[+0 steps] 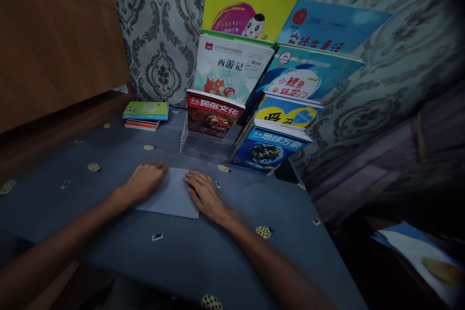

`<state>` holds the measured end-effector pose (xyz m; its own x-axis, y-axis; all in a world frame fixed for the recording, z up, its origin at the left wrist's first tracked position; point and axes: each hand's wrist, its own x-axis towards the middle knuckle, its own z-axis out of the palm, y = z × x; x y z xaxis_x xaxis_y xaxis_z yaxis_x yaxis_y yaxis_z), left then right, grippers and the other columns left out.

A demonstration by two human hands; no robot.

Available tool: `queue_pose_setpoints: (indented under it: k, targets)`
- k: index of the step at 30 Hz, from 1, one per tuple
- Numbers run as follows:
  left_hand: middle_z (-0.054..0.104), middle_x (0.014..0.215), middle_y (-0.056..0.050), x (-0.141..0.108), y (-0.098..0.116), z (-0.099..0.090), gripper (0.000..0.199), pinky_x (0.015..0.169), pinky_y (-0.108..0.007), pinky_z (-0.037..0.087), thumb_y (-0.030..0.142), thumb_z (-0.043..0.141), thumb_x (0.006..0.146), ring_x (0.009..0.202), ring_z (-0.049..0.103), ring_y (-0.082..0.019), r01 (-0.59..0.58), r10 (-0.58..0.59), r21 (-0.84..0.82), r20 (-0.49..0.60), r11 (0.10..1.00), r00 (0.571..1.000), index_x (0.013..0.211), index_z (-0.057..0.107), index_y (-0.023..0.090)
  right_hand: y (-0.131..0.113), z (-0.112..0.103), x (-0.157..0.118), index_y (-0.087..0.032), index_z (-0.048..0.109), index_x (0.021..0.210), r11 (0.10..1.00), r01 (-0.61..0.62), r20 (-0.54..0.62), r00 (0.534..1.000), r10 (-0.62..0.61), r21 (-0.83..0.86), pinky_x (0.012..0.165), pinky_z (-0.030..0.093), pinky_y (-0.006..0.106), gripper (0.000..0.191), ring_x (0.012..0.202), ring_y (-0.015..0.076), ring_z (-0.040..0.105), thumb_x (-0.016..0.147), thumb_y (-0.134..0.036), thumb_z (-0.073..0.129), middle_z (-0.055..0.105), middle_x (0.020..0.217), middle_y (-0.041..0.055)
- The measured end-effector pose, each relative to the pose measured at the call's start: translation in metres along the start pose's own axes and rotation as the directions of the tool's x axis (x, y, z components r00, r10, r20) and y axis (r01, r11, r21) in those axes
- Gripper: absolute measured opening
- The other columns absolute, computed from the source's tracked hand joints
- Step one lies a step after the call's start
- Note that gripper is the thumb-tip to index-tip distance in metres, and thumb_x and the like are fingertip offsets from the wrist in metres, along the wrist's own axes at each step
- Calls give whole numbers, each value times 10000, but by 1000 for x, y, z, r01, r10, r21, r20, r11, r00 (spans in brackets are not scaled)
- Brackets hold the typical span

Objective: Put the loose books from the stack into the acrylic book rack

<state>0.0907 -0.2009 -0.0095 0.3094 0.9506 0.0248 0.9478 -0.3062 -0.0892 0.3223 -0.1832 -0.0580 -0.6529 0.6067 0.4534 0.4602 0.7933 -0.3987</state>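
Note:
A pale sheet of paper [172, 198], which looks folded, lies flat on the blue-grey table cover [119, 232]. My left hand [148, 180] rests on its left side, fingers curled in near the upper left corner; whether they grip the paper is hidden. On the right edge lies my right hand [205, 193], palm down, with its fingers stretched over the paper. Neither hand touches the clear book stand [207, 147] behind the sheet.
Upright children's books [232, 68] fill the tiered stand against the patterned wall. A small stack of books [145, 111] lies at the back left. A dark object [286, 172] is beside the stand. Loose papers [417, 252] are at the lower right, beyond the table's edge.

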Motion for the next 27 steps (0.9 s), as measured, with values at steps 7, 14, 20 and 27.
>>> queue_pose_setpoints:
  k: [7,14,20,27]
  targets:
    - [619,1396,-122,-3,-27,10,409,990,-440,513,275,346,1004,1211,633,-298,72,-80,-181,-35,981,996,1286,635,209,-4,-5,3,-179,658,1204,999,-31,50,998,32,-24,1101,431,492,265,1284,261,572,953,-166,573,683,1286,137]
    - [663,1337,-105,1,-87,35,365,1090,-410,448,346,423,924,1257,597,-242,-51,-55,-561,-169,826,984,1107,695,186,-56,17,46,-178,655,1210,975,218,260,939,-224,52,1127,397,442,254,1287,240,578,964,-208,600,681,1305,121]
    - [699,1278,-90,0,-95,40,316,1058,-396,469,250,444,879,1204,630,-220,-76,-70,-684,-184,726,980,1007,726,190,-79,52,75,-220,658,1258,926,353,327,867,-377,131,1125,412,396,302,1313,189,544,1012,-184,486,654,1373,62]
    - [713,1254,-97,0,-93,43,369,1056,-379,477,180,392,874,1176,651,-207,-64,-96,-676,-197,734,976,974,747,172,-53,62,96,-207,652,1288,946,289,303,897,-322,150,1148,388,405,306,1290,189,577,1021,-210,504,675,1335,92]
